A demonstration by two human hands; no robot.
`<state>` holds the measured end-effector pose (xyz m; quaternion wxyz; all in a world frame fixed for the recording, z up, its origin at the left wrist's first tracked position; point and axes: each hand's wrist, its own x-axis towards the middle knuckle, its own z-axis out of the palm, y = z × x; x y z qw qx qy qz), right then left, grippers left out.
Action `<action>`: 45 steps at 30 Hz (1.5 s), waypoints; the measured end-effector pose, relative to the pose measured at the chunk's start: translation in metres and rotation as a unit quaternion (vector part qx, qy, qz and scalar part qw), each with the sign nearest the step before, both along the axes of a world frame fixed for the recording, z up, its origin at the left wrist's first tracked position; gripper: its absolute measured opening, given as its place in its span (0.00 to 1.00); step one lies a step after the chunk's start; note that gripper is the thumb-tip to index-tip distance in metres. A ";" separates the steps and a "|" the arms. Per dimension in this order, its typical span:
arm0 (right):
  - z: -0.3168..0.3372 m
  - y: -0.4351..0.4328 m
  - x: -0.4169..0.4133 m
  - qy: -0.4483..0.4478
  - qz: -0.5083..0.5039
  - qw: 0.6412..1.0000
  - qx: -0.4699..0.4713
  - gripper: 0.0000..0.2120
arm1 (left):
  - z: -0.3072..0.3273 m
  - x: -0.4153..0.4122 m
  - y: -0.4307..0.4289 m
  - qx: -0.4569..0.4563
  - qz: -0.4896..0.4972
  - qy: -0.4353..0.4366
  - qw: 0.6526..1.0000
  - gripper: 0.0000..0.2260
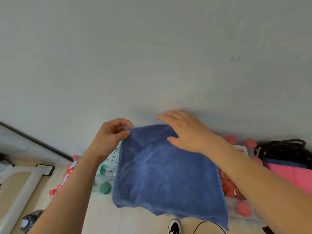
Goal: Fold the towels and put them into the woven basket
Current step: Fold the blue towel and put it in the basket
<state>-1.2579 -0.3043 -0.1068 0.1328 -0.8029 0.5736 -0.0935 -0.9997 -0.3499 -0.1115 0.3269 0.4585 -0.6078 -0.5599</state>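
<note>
Head view, starting at your far left: a white frame (pixel 25 183) stands on the pale floor, and beside it lie bottles with red caps (pixel 53 192). Just right of them is a plastic-wrapped pack of bottles, one showing a green cap (pixel 105 187).

Your left hand (pixel 113 137) is raised in front of the wall. Its thumb and curled forefinger pinch the upper left corner of the blue towel (pixel 168 174).

You are holding the towel up in the air, spread open and facing you, between your two hands and in front of the bottle packs. Its top edge runs left to right from one hand to the other. From there the cloth hangs down, so it looks slightly longer from top to bottom. That long axis slants a little to the right, ending at the lower right corner, which points down near a black and white shoe (pixel 174 227). The bottom edge is wavy.

Your right hand (pixel 185 132) lies across the upper right corner. Its fingers are almost straight and reach past the top edge, and the thumb rests on the near face. The corner is hidden under the palm, so I cannot tell whether you are pinching it.

Farther right are more red-capped bottles (pixel 244 208), then a pink towel (pixel 290 176) lying flat. Above it is a dark bag-like thing (pixel 283 152) that is too dark to make out.
</note>
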 end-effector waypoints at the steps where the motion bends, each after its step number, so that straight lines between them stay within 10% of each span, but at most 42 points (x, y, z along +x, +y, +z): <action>1: 0.001 -0.007 0.012 -0.018 0.029 0.998 0.043 0.32 | 0.004 0.001 0.002 -0.004 -0.019 0.003 1.000 0.11; 8: -0.001 -0.023 0.033 0.079 0.098 0.985 0.116 0.05 | 0.017 0.018 0.007 0.010 -0.099 -0.028 0.995 0.11; 17: 0.016 0.001 -0.069 0.020 -0.046 0.986 0.160 0.13 | 0.001 0.025 -0.009 -0.016 0.072 0.003 0.997 0.19; 32: 0.003 0.028 -0.088 0.127 -0.223 0.960 -0.108 0.15 | -0.010 -0.002 -0.029 -0.052 0.267 -0.060 0.960 0.07; 36: 0.004 0.030 -0.086 -0.049 -0.258 0.961 -0.086 0.10 | -0.001 -0.005 -0.028 0.033 0.261 0.020 0.964 0.08; 40: 0.021 0.039 -0.076 -0.372 -0.357 0.857 0.012 0.04 | 0.007 0.000 -0.019 0.102 0.222 0.112 0.963 0.09; 45: 0.043 0.078 -0.067 -0.478 -0.346 0.804 0.073 0.05 | 0.013 0.019 0.016 0.144 0.210 0.169 0.952 0.08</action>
